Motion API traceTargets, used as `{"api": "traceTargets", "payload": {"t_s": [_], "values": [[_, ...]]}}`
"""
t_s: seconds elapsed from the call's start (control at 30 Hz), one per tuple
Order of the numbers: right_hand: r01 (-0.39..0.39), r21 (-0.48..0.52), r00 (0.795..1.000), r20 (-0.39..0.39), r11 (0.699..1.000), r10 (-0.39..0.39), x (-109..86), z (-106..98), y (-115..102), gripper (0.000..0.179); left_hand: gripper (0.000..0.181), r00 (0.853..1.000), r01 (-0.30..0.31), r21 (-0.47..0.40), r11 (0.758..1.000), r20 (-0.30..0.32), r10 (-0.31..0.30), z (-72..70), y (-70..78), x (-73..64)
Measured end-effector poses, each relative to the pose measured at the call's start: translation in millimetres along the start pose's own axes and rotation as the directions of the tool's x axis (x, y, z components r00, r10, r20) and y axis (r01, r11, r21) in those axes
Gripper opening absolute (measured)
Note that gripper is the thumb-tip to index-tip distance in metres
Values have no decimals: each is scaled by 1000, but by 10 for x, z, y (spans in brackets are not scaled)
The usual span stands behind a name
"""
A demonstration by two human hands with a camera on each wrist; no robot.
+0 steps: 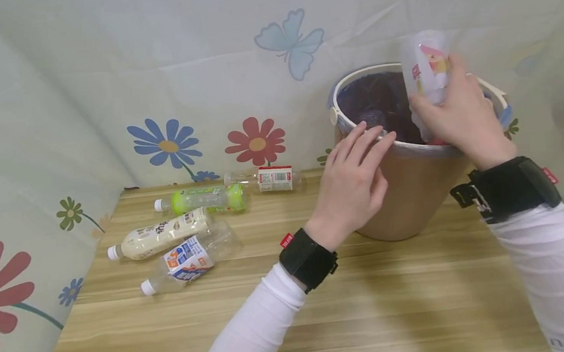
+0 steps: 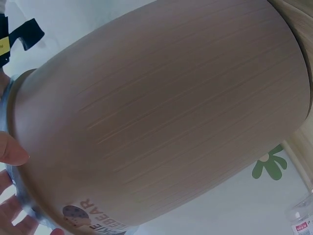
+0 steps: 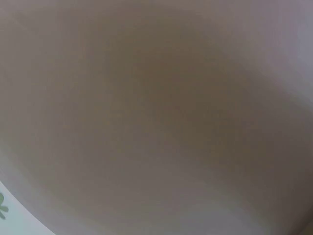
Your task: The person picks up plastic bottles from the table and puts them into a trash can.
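Observation:
A brown trash bin (image 1: pixel 395 204) with a pale rim and dark liner bag stands at the right of the table. Over its mouth, my right hand (image 1: pixel 465 114) holds a translucent plastic bottle (image 1: pixel 428 63) with a pink fruit label between thumb and fingers; the bottle's lower end is inside the bin. My left hand (image 1: pixel 351 185) rests on the near-left rim, fingers extended and spread. In the left wrist view its thumb (image 2: pixel 12 149) lies by the rim, outside the bin wall (image 2: pixel 161 107). The right wrist view shows only blurred bin wall (image 3: pixel 146 122).
At the table's left lie several plastic bottles: a clear one with a red-white label (image 1: pixel 275 178), a green-labelled one (image 1: pixel 206 199), a cream one (image 1: pixel 160 234) and a blue-orange-labelled one (image 1: pixel 189 259). Flower-printed curtain (image 1: pixel 195 52) encloses the wooden table (image 1: pixel 176 345).

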State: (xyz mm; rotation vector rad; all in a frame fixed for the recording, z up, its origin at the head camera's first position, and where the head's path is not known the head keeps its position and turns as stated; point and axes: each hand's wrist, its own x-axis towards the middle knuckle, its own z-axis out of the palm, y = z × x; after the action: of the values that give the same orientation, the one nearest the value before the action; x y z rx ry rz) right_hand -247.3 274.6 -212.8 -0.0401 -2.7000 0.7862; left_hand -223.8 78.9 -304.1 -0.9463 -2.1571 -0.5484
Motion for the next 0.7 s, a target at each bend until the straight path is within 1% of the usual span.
{"api": "traceTargets", "payload": {"t_s": [0.1,0.33,0.47,0.7], "values": [[-47,-61,998,45,997,50,14,1,-1,87,50,1000,8,-5,1000,1,-8,5,-1,13],[-71,-135,995,63,988,81,35,8,-9,85,49,1000,16,0,1000,8,-16,6,2,39],[-73,-139,994,71,988,84,44,15,-8,82,49,1000,18,-3,1000,13,-18,2,3,52],[-53,-124,995,73,991,62,66,14,-10,76,49,999,31,2,1000,28,-32,-5,-3,71]]}}
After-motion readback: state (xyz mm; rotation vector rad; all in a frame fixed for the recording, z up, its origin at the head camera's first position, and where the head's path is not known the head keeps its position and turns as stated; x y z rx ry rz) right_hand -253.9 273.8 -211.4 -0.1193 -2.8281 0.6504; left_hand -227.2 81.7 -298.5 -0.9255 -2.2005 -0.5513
